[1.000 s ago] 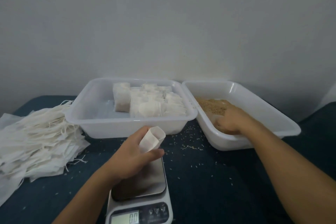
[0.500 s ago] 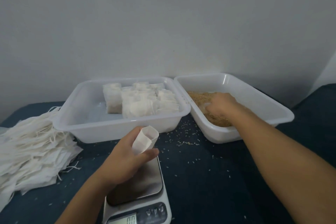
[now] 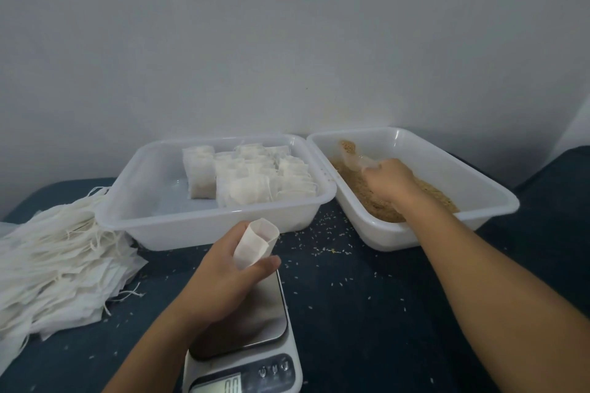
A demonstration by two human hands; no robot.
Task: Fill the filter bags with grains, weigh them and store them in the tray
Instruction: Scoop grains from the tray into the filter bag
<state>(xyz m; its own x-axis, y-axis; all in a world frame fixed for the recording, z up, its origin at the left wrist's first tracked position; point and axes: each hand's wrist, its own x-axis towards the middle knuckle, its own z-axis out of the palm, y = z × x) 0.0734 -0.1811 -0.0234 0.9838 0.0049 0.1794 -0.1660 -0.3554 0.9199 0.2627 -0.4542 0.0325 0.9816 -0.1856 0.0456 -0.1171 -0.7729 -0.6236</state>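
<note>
The open bag (image 3: 255, 244) is pinched upright in the left hand (image 3: 228, 277), thumb on one side and fingers on the other, its mouth spread and facing up. It hangs just above the far edge of the scale (image 3: 244, 341), whose steel plate lies under the hand and whose display shows at the bottom of the view.

The right hand (image 3: 388, 180) reaches into the right bin (image 3: 479, 188) and grips a clear scoop (image 3: 354, 159) by its handle; the scoop is lifted over the grain (image 3: 373, 204), with a mound of grain heaped at its far end. The grain covers the near-left part of that bin's floor.

To the left of it, touching rim to rim, sits the tray (image 3: 134, 201). Filled bags (image 3: 252, 179) stand packed in rows in its right half; the left half shows bare floor.

Further left, a loose pile of flat bags (image 3: 60, 268) with strings spreads over the dark blue cloth (image 3: 383, 329). Stray grains (image 3: 322, 236) lie scattered on the cloth, thickest between the tray and the bin and in front of them. A plain grey wall (image 3: 287, 41) rises behind.
</note>
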